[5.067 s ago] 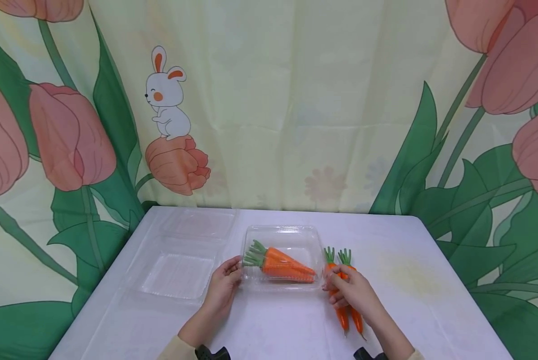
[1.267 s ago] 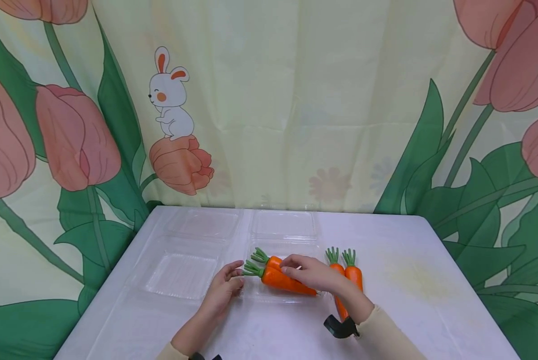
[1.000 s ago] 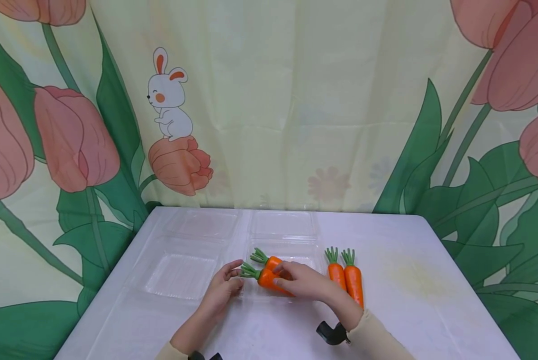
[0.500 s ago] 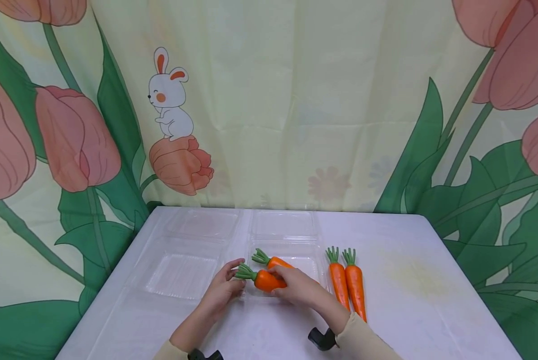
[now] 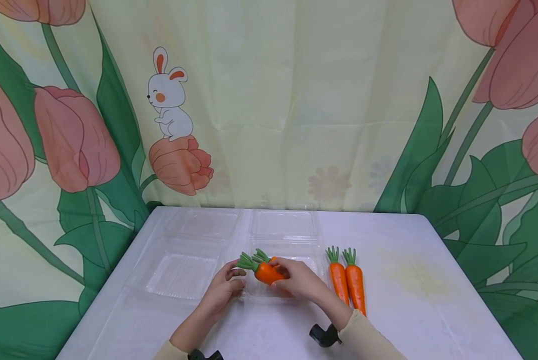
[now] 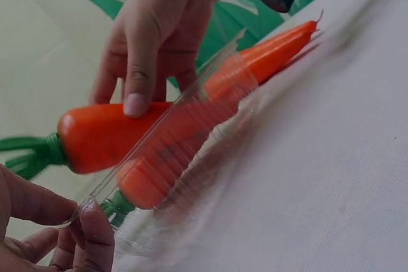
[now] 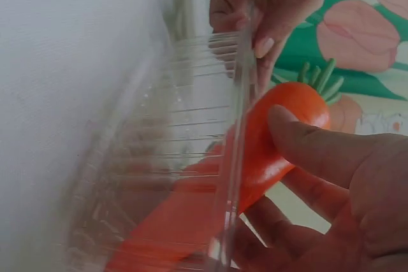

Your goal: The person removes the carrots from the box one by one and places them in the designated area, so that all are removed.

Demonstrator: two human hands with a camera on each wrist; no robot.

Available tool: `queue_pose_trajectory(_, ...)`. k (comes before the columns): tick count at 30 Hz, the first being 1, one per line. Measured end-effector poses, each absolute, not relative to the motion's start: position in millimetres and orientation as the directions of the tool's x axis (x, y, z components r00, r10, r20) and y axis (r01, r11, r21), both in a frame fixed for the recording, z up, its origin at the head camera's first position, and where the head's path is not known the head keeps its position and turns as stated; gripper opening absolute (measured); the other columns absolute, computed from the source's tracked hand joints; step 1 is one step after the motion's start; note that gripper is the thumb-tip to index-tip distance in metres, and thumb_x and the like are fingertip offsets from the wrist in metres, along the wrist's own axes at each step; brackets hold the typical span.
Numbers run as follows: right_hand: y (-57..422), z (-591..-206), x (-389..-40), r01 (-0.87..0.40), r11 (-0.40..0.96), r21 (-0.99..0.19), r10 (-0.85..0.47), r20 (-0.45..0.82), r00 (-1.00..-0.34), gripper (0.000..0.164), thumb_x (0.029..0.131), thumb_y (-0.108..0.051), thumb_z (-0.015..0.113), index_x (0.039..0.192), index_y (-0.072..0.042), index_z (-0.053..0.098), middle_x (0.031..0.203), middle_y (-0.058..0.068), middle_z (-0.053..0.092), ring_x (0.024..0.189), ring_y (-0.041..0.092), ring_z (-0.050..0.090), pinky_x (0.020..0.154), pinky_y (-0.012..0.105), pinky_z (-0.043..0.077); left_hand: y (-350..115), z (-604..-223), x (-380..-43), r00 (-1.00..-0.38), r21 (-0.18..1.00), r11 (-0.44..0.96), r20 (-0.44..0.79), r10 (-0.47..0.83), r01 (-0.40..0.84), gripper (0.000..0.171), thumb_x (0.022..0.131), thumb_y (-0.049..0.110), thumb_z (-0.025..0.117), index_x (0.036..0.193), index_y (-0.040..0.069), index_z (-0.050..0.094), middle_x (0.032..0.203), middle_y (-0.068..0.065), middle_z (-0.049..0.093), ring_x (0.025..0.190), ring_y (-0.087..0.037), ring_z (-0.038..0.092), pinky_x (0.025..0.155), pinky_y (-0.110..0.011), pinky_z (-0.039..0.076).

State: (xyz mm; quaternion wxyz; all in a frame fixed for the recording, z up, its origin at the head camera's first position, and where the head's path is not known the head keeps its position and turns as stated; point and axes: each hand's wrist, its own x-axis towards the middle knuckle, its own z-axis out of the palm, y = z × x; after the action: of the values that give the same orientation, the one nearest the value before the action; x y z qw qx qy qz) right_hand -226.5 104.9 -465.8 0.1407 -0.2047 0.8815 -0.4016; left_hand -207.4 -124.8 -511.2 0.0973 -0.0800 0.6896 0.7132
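Observation:
A clear plastic clamshell box (image 5: 311,265) stands open on the white table, its lid (image 5: 283,224) folded back. My left hand (image 5: 223,287) pinches the box's left rim between thumb and finger, plainest in the left wrist view. My right hand (image 5: 299,282) grips an orange carrot (image 5: 267,273) with a green top, thumb on one side. This carrot is tilted, its thick end raised above the rim, as the right wrist view shows. Under it in the box lies a second carrot (image 6: 143,186), partly hidden by the held one in the head view.
Two more carrots, one on the left (image 5: 338,280) and one on the right (image 5: 355,285), lie side by side right of the box. Another open clear clamshell box (image 5: 181,275) stands to the left. A printed curtain (image 5: 260,125) hangs behind the table.
Since the earliest frame, the box's lid has been opened and folded back. My right hand has reached in, taken hold of the front carrot and raised its thick end. My left hand has stayed at the rim.

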Motion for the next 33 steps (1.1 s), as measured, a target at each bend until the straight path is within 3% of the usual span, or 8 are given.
queue_pose_trajectory(13,114.8,-457.9,-236.5,-0.119,0.539,-0.834,-0.308,-0.064,-0.949,0.046,0.089,-0.021,0.081,0.133,-0.017,0.065,0.116,0.006,0.069,0.096,0.020,0.066,0.087,0.042,0.060,-123.1,-510.9,-208.7,-0.962,0.962,-0.041,-0.271,0.020,-0.271,0.062,0.089,-0.007,0.060,0.149,0.000,0.045,0.115,-0.016,0.056,0.078,-0.019,0.055,0.068,-0.026,0.053)
queue_pose_trajectory(19,118.1,-450.4,-238.7,-0.051,0.506,-0.861,-0.220,-0.071,-0.973,0.049,0.088,-0.021,0.082,0.133,-0.014,0.065,0.112,0.005,0.070,0.093,0.020,0.067,0.086,0.041,0.061,-123.1,-510.1,-208.4,-0.961,0.960,-0.040,-0.278,0.003,-0.278,0.062,0.089,-0.006,0.059,0.149,0.001,0.045,0.115,-0.014,0.056,0.079,-0.019,0.054,0.068,-0.028,0.053)
queue_pose_trajectory(26,122.0,-441.3,-240.4,0.044,0.472,-0.881,-0.130,-0.118,-0.984,0.054,0.088,-0.024,0.083,0.136,-0.009,0.063,0.111,0.008,0.068,0.090,0.021,0.070,0.074,0.038,0.063,-123.5,-510.6,-207.2,-0.966,0.963,-0.070,-0.257,0.032,-0.259,0.063,0.087,-0.009,0.058,0.148,-0.002,0.045,0.109,-0.010,0.054,0.074,-0.015,0.052,0.065,-0.025,0.052)
queue_pose_trajectory(33,128.9,-437.2,-238.6,0.126,0.414,-0.901,-0.110,-0.187,-0.976,0.057,0.090,-0.027,0.080,0.139,-0.005,0.059,0.114,0.012,0.065,0.089,0.021,0.070,0.077,0.043,0.064,-124.2,-510.7,-206.0,-0.970,0.967,-0.081,-0.240,0.044,-0.242,0.062,0.087,-0.009,0.058,0.148,-0.004,0.044,0.108,-0.008,0.053,0.073,-0.014,0.052,0.064,-0.024,0.052)
